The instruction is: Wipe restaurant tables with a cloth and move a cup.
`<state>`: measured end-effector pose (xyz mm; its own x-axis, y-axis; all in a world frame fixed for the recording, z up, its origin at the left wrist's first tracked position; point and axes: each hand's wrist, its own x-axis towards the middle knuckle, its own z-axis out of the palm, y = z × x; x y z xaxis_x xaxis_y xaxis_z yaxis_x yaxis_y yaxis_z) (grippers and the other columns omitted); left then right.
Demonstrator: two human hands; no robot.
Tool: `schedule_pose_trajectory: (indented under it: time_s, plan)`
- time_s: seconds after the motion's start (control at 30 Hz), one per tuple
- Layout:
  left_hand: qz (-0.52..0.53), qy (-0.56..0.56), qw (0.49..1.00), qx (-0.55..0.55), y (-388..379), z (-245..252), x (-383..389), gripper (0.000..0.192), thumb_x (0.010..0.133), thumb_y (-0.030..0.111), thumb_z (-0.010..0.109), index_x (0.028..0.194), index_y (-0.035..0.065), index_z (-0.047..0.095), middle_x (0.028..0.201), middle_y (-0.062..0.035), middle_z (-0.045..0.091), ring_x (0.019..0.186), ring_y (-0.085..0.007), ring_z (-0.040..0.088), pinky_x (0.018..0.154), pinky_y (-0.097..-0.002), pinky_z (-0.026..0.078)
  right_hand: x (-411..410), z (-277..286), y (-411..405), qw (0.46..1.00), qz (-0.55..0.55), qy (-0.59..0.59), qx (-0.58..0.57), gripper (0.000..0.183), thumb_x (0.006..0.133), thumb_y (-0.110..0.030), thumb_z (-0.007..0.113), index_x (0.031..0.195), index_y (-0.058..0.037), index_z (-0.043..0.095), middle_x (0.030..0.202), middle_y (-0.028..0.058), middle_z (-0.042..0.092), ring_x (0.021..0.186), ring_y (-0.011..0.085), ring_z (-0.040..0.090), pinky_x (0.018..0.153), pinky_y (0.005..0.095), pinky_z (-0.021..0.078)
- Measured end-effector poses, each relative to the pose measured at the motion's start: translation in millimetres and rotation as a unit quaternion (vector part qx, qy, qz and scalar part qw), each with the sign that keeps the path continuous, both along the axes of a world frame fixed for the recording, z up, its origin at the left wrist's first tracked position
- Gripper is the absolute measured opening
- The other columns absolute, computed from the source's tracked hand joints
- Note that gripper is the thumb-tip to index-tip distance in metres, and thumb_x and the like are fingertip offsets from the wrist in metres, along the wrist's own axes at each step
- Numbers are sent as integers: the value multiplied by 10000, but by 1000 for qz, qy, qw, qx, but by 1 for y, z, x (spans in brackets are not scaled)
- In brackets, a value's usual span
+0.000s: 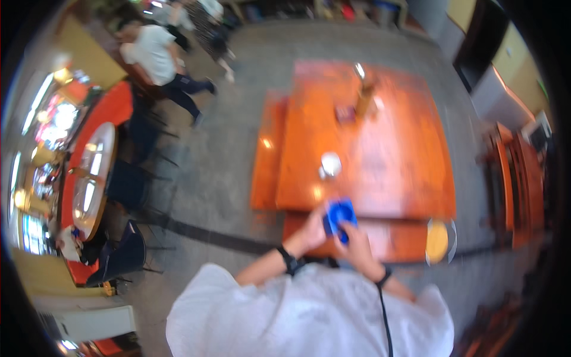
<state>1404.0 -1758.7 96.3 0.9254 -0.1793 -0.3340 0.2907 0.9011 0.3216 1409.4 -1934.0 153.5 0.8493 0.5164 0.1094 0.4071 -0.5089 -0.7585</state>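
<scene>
In front of my chest I hold a small blue case (342,209) with a rounded dark hollow in its upper face. My left hand (316,230) grips it along the left side. The fingers of my right hand (357,245) close on its lower right part, where a darker blue piece shows below; blur hides whether that piece is separate. Beyond the case, a white round object (331,164), perhaps a cup or roll, sits on the orange wooden table (321,134).
A bench (388,241) runs along the table's near side, with a yellow-topped round object (436,242) at its right end. Farther back on the table stands a brown holder (366,100) beside a dark red box (345,114). A seated person (154,53) is at upper left. Dark chairs (127,183) line the left counter.
</scene>
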Motion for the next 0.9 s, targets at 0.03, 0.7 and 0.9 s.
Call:
schedule_pose_trajectory:
  time_s: [0.03, 0.7, 0.9]
  plan:
    - [-8, -16, 1000, -21, 6, 0, -12, 505, 1112, 442, 533, 1466, 90, 607, 1463, -142, 658, 1297, -303, 660, 1154, -503, 512, -13, 2, 1, 999, 16, -4, 34, 384, 894, -159, 788, 1223, 20, 708, 1053, 257, 752, 929, 438, 741, 830, 502, 607]
    - [52, -47, 947, 312, -8, 36, -107, 363, 1101, 355, 538, 1254, 44, 648, 1193, -86, 684, 1107, -169, 657, 1010, -334, 529, -79, 35, 7, 992, 19, -113, 54, 321, 845, 67, 696, 1160, 10, 711, 1192, 211, 655, 1131, 418, 629, 994, 489, 532]
    - [66, -98, 908, 401, -17, 39, -81, 368, 1105, 346, 508, 1211, 29, 662, 1146, -81, 689, 1059, -174, 670, 975, -321, 532, -68, 34, -13, 992, 50, -5, 118, 321, 879, -48, 717, 1193, 14, 734, 1255, 232, 707, 1172, 427, 657, 1037, 461, 541]
